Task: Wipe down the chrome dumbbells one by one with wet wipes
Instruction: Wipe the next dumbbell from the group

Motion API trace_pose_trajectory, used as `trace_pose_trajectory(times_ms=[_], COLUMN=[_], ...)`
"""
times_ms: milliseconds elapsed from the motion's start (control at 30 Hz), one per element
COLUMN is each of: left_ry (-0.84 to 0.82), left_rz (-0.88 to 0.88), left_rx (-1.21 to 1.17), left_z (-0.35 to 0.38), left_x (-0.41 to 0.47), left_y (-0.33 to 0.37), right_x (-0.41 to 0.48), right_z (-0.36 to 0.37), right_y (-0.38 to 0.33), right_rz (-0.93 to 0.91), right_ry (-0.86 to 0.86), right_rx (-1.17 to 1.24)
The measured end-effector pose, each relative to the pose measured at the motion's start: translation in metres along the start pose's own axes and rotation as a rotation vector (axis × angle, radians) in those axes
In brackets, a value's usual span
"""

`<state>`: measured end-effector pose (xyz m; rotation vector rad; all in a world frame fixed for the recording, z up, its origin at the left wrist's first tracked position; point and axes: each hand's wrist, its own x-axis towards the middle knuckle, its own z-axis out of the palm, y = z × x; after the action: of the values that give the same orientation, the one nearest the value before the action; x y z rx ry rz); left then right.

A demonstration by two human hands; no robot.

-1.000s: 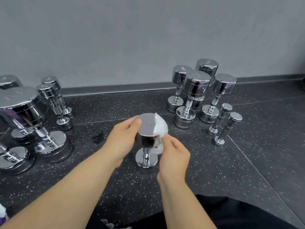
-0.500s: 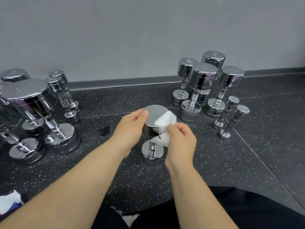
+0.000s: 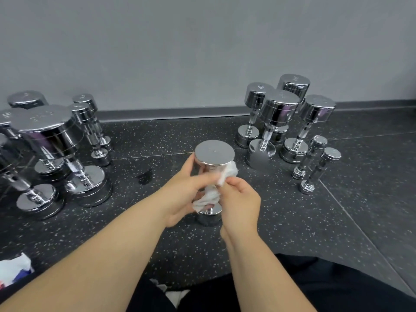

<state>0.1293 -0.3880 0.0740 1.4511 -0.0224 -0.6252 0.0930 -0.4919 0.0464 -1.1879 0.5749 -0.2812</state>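
A chrome dumbbell (image 3: 214,153) stands upright on the speckled black floor in the middle of the head view. A white wet wipe (image 3: 210,195) is bunched around its handle, below the top head. My left hand (image 3: 180,190) curls around the handle and the wipe from the left. My right hand (image 3: 242,199) pinches the wipe against the handle from the right. The handle is mostly hidden by the wipe and my fingers; the bottom head shows beneath them.
Several chrome dumbbells (image 3: 279,109) stand upright at the back right, with two thin ones (image 3: 319,170) beside them. Several larger ones (image 3: 51,134) stand at the left. A wipe packet (image 3: 13,270) lies at the lower left. A wet spot (image 3: 144,176) marks the floor. Grey wall (image 3: 202,52) behind.
Both hands dropped from the dumbbell's top head to its handle. The wipe moved down with them and now wraps the handle.
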Motion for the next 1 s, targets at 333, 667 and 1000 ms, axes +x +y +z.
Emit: trace_pose_trajectory(times_ms=[333,667,1000], left_ry=[0.475,0.590,0.538], left_rz=[0.005,0.002,0.167], left_rx=[-0.209,-0.552,-0.300], left_z=[-0.002,0.028,0.028], left_x=[0.013,0.018,0.024], left_y=[-0.011,0.000,0.005], right_x=[0.013,0.024,0.027], right_z=[-0.010,0.011,0.013], right_y=[-0.011,-0.019,-0.014], right_rz=[0.221,-0.014,-0.019], right_ry=[-0.019,-0.075,-0.062], right_rx=[0.170,-0.023,-0.067])
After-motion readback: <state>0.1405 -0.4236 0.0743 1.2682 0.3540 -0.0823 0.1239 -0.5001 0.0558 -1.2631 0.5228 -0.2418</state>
